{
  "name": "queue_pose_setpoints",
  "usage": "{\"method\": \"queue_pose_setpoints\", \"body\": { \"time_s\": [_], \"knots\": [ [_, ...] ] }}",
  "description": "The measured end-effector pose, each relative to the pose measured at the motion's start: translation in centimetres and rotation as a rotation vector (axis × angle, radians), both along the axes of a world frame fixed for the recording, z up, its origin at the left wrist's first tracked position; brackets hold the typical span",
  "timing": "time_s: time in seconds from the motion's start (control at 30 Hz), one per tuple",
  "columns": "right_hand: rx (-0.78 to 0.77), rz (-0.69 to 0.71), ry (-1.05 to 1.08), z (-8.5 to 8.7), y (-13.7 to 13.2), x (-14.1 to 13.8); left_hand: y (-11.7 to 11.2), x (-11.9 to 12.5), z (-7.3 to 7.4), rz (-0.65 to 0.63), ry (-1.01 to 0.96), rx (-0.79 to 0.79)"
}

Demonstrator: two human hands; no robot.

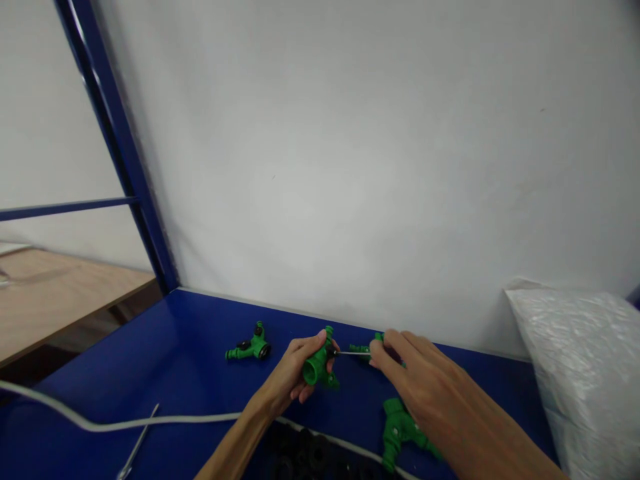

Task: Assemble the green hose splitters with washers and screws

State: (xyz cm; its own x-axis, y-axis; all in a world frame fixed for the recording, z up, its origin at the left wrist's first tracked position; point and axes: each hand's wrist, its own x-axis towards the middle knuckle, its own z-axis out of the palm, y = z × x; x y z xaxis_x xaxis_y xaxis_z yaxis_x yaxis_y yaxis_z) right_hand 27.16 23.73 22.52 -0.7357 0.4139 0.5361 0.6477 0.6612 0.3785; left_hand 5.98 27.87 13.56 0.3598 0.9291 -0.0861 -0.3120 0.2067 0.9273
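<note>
My left hand (299, 373) is closed around a green Y-shaped hose splitter (317, 365), whose wide round opening faces me. A small black valve knob on the splitter points right. A thin metal shaft (353, 353), which looks like a screwdriver's, runs from that knob to my right hand (407, 360). My right hand is closed around the tool's far end, and the fingers hide its handle. Partly behind the right hand lies another green splitter (360, 349). Below that hand is a larger-looking green splitter (397, 427), partly covered by the wrist.
A green splitter with black knobs (256, 345) lies left on the blue tabletop (190, 360). A white cable (180, 419) crosses the front, over a thin metal rod (141, 437). Several black rings (316, 452) sit near the front edge. A clear plastic bag (585, 373) stands right.
</note>
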Motion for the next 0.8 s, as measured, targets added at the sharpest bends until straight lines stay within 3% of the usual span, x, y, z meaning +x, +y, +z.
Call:
{"method": "queue_pose_setpoints", "body": {
  "time_s": [0.2,0.3,0.43,0.8],
  "knots": [
    [0.079,-0.084,-0.024,-1.4,0.6,-0.5,0.1,-0.4,0.1,-0.008,-0.089,-0.015],
    [0.03,-0.109,-0.006,-1.0,0.2,-1.0,0.2,-0.6,0.1,-0.014,-0.085,-0.008],
    [-0.018,-0.037,-0.014,0.0,0.1,-1.1,0.1,-0.5,0.1,-0.001,-0.029,0.0],
    [0.055,-0.064,-0.069,-0.1,0.8,-1.4,0.5,-0.6,-0.6,0.025,-0.028,0.0]
  ]
}}
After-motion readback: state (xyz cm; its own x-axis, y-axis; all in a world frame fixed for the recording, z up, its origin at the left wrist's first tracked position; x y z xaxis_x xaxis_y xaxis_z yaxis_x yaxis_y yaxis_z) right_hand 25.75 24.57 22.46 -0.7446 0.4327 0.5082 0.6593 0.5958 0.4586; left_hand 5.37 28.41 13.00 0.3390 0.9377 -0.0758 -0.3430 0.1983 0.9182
